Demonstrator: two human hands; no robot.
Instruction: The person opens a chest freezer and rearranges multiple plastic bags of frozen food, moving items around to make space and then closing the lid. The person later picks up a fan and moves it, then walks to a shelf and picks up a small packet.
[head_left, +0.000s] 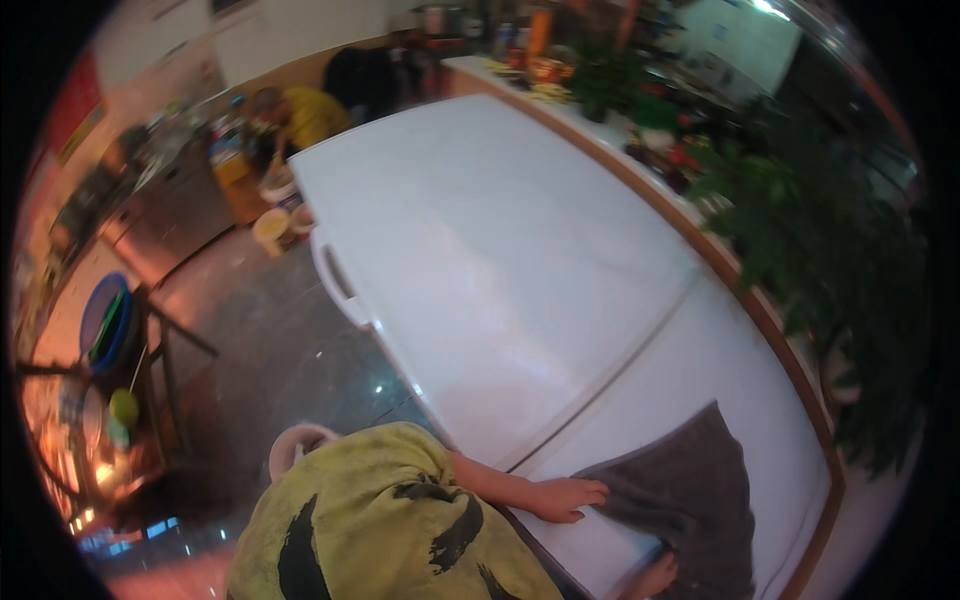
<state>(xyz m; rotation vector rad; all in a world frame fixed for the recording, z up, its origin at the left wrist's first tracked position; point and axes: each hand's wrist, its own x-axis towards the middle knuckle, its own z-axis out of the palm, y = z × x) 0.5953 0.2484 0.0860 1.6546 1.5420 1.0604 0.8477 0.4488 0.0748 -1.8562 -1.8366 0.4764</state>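
Observation:
A dark grey cloth lies partly spread, with folds, on the near section of a white lid of a chest freezer or similar cabinet. At the cloth's left corner, my left hand has its fingers curled on the fabric. My right hand is at the cloth's lower edge near the bottom of the view; it is partly cut off and its fingers are hard to make out. A seam crosses the white top just beyond the cloth.
A wood-edged counter with potted plants runs along the right. Beyond the far left corner, a person in yellow bends over buckets. A blue basin stands at the left; a pale bucket is beside me.

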